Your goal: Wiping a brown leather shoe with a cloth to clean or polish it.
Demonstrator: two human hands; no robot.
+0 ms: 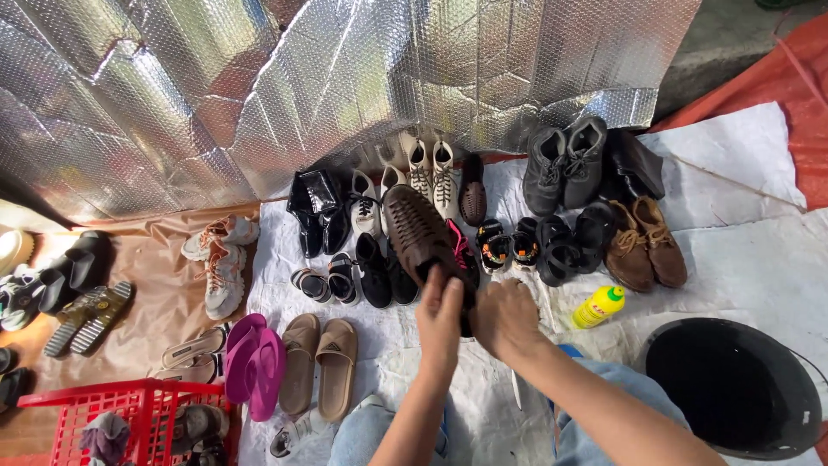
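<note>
We hold a brown woven shoe point(420, 235) up, left hand point(440, 321) and right hand point(504, 318) with fingers clamped on its heel; the yellow bottle point(599, 306) lies just right of it.

left hand point(440, 324): bare, no glove, no ring visible | right hand point(504, 318): bare, no glove | forearms: bare, no sleeves in view | legs: light blue denim jeans point(595, 431), faded at both knees
</note>
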